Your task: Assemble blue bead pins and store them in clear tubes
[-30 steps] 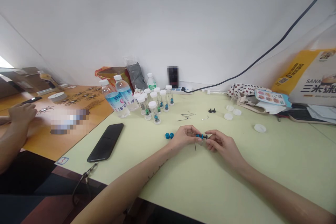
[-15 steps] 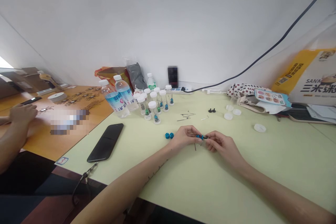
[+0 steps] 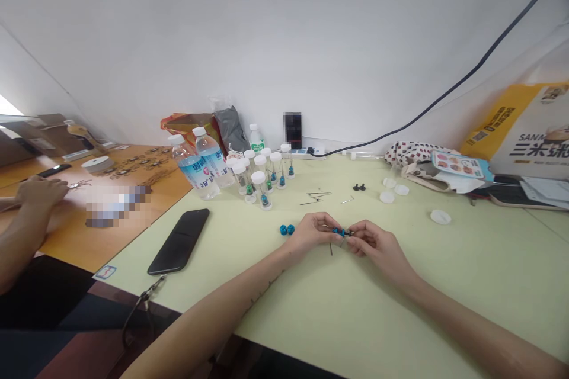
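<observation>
Between my two hands is a small blue part with a dark end (image 3: 341,231), too small to make out in detail. My left hand (image 3: 315,230) pinches its blue side with thumb and fingers. At its dark end, the fingertips of my right hand (image 3: 374,243) are closed. A thin dark rod (image 3: 331,248) shows just below my left fingertips. Two blue knob-like pieces (image 3: 287,229) lie left of my left hand. Beyond the hands are several thin metal rods (image 3: 316,195), a small bent wire (image 3: 347,199) and black pieces (image 3: 359,187).
Clear capped tubes (image 3: 265,196) holding blue or green pieces stand by water bottles (image 3: 212,157). A phone (image 3: 178,241) lies left. Round white lids (image 3: 440,217) and a yellow-white bag (image 3: 520,130) are right. A co-worker's hand (image 3: 42,198) is at the orange table.
My hands stay nearly in place, still closed around the small blue part, which shows slightly more between the fingers. The co-worker's hand at the left has shifted a little.
</observation>
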`<state>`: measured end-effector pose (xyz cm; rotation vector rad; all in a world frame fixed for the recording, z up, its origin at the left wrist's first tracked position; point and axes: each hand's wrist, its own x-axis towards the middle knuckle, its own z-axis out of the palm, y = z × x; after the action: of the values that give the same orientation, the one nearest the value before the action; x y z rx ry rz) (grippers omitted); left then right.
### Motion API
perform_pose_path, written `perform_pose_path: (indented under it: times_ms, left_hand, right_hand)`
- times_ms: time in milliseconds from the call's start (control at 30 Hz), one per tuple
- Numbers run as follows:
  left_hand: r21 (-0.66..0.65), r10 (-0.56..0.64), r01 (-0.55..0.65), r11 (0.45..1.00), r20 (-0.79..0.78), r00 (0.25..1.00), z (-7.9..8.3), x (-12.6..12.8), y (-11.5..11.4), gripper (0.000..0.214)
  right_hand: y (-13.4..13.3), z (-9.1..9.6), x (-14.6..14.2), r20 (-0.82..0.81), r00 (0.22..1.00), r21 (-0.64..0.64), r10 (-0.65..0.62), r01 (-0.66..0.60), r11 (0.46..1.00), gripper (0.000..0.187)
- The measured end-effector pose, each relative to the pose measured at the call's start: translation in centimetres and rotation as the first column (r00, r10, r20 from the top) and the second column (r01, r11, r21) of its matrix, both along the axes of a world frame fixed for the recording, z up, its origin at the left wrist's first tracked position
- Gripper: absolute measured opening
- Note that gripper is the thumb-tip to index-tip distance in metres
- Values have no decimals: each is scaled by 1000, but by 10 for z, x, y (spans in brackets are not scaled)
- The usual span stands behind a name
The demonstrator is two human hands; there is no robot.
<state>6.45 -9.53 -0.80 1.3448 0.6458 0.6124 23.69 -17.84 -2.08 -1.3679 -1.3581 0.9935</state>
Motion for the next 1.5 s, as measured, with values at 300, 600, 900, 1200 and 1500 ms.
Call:
perform_pose_path:
  times_ms: [300,600,900,1200,1500]
  left_hand:
    - [30,-8,9,1000,-22,1000,-3,-1,1,37]
    - [56,-8,10,998,-43,999,-2,-1,0,37]
    - [77,-23,27,997,-61,998,-2,-1,1,36]
    - [101,-8,14,995,-53,999,0,0,0,36]
    - [102,9,-5,995,-46,999,-2,0,1,34]
  right_hand:
    - [-2,2,0,12,1000,0,15,-15,1000,29]
    - [-1,2,0,10,1000,2,25,-25,1000,34]
    - [-2,3,0,6,999,-9,50,-50,999,34]
    - [-2,3,0,1,999,0,47,-47,999,31]
    - [-1,-2,2,17,1000,23,5,-6,1000,23]
